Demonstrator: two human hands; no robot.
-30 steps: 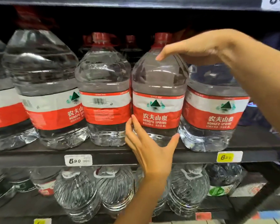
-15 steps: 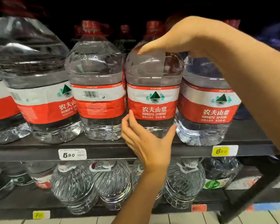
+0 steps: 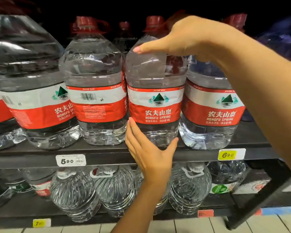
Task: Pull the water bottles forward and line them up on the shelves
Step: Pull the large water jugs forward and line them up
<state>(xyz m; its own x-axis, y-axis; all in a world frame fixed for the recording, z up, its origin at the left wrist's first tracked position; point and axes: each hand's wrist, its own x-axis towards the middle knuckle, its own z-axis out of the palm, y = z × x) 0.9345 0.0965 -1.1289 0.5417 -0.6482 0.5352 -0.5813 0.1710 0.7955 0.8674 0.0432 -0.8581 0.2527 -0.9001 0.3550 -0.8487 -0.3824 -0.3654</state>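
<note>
On the upper shelf (image 3: 107, 154) stands a row of large clear water bottles with red-and-white labels and red caps. My two hands are on the middle bottle (image 3: 154, 105). My left hand (image 3: 149, 155) cups its base from the front, with straight fingers along the left side and the thumb on the right. My right hand (image 3: 188, 37) lies over its shoulder near the cap, thumb stretched across the front and fingers hidden behind the neck. Close on either side stand neighbour bottles, one on the left (image 3: 94, 101) and one on the right (image 3: 212, 111).
A larger-looking bottle (image 3: 32, 98) sits at the far left, and more red caps show behind the front row. Price tags (image 3: 71, 160) (image 3: 231, 154) hang on the shelf edge. The lower shelf holds ribbed clear bottles (image 3: 114, 190). Pale floor tiles (image 3: 191, 226) lie below.
Both hands stay on the same middle bottle. My right thumb has slid further left across its shoulder. The bottle looks slightly nearer the shelf's front edge.
</note>
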